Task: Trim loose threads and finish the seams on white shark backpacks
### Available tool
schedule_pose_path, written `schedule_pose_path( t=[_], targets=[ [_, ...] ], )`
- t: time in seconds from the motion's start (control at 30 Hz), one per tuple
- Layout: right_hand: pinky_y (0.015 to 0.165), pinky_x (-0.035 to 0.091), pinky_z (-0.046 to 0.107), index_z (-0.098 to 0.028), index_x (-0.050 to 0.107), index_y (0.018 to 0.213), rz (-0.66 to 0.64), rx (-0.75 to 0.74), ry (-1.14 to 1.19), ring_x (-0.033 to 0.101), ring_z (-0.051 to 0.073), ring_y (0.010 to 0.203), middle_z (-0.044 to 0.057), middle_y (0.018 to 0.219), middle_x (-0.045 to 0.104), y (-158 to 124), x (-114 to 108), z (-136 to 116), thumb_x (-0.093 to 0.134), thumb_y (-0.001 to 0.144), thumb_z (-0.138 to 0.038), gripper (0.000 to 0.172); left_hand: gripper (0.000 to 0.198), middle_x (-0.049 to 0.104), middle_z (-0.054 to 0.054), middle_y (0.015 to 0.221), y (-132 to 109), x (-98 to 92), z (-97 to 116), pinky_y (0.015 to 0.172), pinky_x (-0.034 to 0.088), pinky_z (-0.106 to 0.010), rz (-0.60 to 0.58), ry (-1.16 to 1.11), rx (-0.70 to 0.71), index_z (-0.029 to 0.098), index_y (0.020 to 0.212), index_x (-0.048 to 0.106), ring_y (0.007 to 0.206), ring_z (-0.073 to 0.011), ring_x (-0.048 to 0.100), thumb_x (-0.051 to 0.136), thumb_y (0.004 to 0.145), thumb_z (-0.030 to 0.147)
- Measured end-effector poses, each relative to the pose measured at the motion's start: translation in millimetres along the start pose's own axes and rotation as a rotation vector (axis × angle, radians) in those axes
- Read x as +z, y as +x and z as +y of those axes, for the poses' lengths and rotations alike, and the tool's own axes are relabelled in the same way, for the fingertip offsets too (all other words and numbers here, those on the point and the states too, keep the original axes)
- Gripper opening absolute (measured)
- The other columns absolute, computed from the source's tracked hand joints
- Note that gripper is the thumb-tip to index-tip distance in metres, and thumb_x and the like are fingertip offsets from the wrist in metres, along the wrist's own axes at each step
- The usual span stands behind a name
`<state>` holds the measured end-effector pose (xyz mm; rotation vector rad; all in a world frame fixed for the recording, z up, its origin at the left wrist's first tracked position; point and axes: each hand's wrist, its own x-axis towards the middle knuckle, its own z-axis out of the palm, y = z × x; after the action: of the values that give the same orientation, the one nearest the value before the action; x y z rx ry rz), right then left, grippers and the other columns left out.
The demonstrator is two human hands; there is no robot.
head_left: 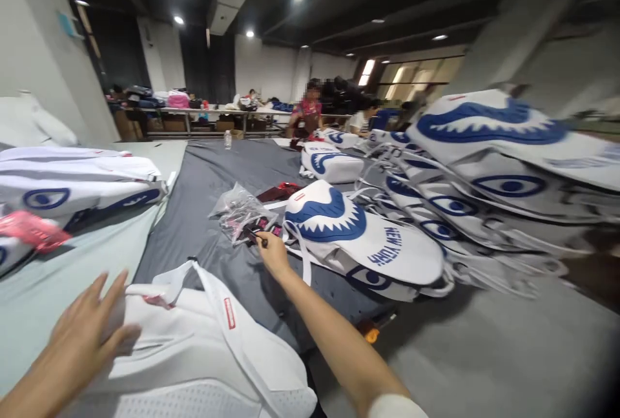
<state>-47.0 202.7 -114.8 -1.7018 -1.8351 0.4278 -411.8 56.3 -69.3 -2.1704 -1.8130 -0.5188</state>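
A white backpack [194, 340] with a small red label on its strap lies at the near edge, its mesh side facing me. Beside its left end is my left hand [80, 334], fingers spread and holding nothing. My right hand [272, 253] reaches forward over the grey cloth, its fingers closed on a small dark object [264, 243] too small to name. Just beyond that hand rests a clear plastic bag [239, 211] with dark and pink items. Right of it lies a white bag [324, 214] with a blue toothed mouth print and "NEW YORK" on its flap.
Several white printed bags [513, 140] are piled on the right. More white bags [97, 179] and red plastic [33, 230] lie on the left. A small bottle [227, 140] stands at the far side of the grey cloth [208, 166]. People are beyond the table.
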Motion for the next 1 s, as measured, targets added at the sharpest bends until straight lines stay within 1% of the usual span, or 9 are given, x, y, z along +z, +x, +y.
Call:
schedule_pose_path(
  t=[0.1, 0.17, 0.3, 0.37, 0.6, 0.73, 0.83, 0.93, 1.0],
  targets=[
    [0.092, 0.052, 0.029, -0.017, 0.071, 0.114, -0.018, -0.177, 0.204, 0.068, 0.017, 0.103, 0.008, 0.113, 0.073, -41.7, -20.9, -38.7, 0.047, 0.094, -0.017, 0.031, 0.048, 0.059, -0.012, 0.135, 10.0, -44.9, 48.3, 0.101, 0.048, -0.049, 0.112, -0.239, -0.016, 0.028, 0.137, 0.052, 0.122, -0.0314, 0.057, 0.049, 0.094, 0.049],
    [0.082, 0.054, 0.028, -0.018, 0.072, 0.106, -0.068, -0.272, 0.424, 0.070, 0.017, 0.091, 0.006, 0.102, 0.076, -70.6, -35.7, -63.3, 0.051, 0.092, -0.023, 0.026, 0.041, 0.067, -0.008, 0.121, 18.0, -63.1, 82.1, 0.080, 0.056, -0.034, 0.061, -0.502, -0.088, 0.027, 0.130, 0.057, 0.102, -0.0226, 0.066, 0.054, 0.093, 0.046],
    [0.063, 0.050, 0.023, -0.019, 0.073, 0.092, -0.242, -0.395, 0.667, 0.067, 0.014, 0.070, 0.001, 0.081, 0.074, -110.3, -56.5, -95.9, 0.059, 0.088, -0.023, 0.015, 0.028, 0.074, -0.002, 0.092, 21.8, -68.7, 121.9, 0.058, 0.049, -0.022, -0.195, -0.852, -0.142, 0.022, 0.115, 0.066, 0.075, -0.0146, 0.067, 0.061, 0.090, 0.034],
    [0.062, 0.049, 0.023, -0.020, 0.072, 0.092, -0.244, -0.507, 0.607, 0.066, 0.014, 0.067, 0.001, 0.079, 0.074, -120.4, -59.0, -102.4, 0.059, 0.090, -0.020, 0.014, 0.014, 0.070, 0.000, 0.074, 14.5, -66.7, 126.8, 0.055, 0.043, -0.021, -0.187, -0.788, -0.079, 0.020, 0.094, 0.069, 0.062, -0.0115, 0.061, 0.057, 0.092, 0.026],
    [0.070, 0.046, 0.028, -0.020, 0.070, 0.097, -0.075, -0.839, 0.253, 0.064, 0.018, 0.079, 0.005, 0.084, 0.072, -136.9, -47.9, -110.0, 0.047, 0.085, -0.001, 0.032, 0.016, 0.071, -0.003, 0.081, -34.1, -68.0, 113.7, 0.066, 0.050, -0.024, 0.180, -0.470, 0.227, 0.018, 0.107, 0.063, 0.072, -0.0136, 0.066, 0.053, 0.096, 0.017],
    [0.065, 0.043, 0.025, -0.020, 0.070, 0.097, -0.080, -0.762, 0.256, 0.066, 0.017, 0.076, 0.004, 0.085, 0.074, -124.9, -28.1, -120.0, 0.046, 0.081, -0.001, 0.035, 0.051, 0.060, -0.015, 0.134, -65.0, -60.3, 79.4, 0.107, 0.046, -0.045, 0.256, -0.274, -0.036, 0.020, 0.142, 0.043, 0.128, -0.0268, 0.055, 0.059, 0.095, 0.032],
    [0.064, 0.041, 0.025, -0.023, 0.072, 0.100, -0.227, -0.640, 0.153, 0.068, 0.018, 0.076, 0.003, 0.085, 0.075, -111.3, -9.9, -136.7, 0.051, 0.080, -0.005, 0.034, 0.084, 0.037, -0.022, 0.155, -83.6, -49.9, 47.0, 0.113, 0.037, -0.058, 0.126, -0.098, -0.367, 0.018, 0.153, 0.024, 0.144, -0.0376, 0.036, 0.066, 0.088, 0.049],
    [0.063, 0.039, 0.026, -0.026, 0.074, 0.103, -0.484, -0.567, -0.094, 0.070, 0.021, 0.081, 0.003, 0.089, 0.077, -104.3, 4.3, -160.2, 0.058, 0.078, -0.007, 0.035, 0.083, 0.049, -0.018, 0.147, -93.8, -41.0, 28.4, 0.103, 0.049, -0.050, -0.108, -0.136, -0.483, 0.018, 0.152, 0.026, 0.132, -0.0343, 0.052, 0.068, 0.086, 0.047],
    [0.063, 0.037, 0.027, -0.027, 0.075, 0.100, -0.630, -0.598, -0.233, 0.071, 0.023, 0.085, 0.005, 0.090, 0.077, -104.1, 10.5, -175.2, 0.059, 0.079, -0.009, 0.033, 0.071, 0.058, -0.013, 0.139, -96.6, -37.7, 25.5, 0.097, 0.053, -0.044, -0.143, -0.156, -0.483, 0.020, 0.147, 0.035, 0.123, -0.0301, 0.060, 0.067, 0.087, 0.041]
  ],
)
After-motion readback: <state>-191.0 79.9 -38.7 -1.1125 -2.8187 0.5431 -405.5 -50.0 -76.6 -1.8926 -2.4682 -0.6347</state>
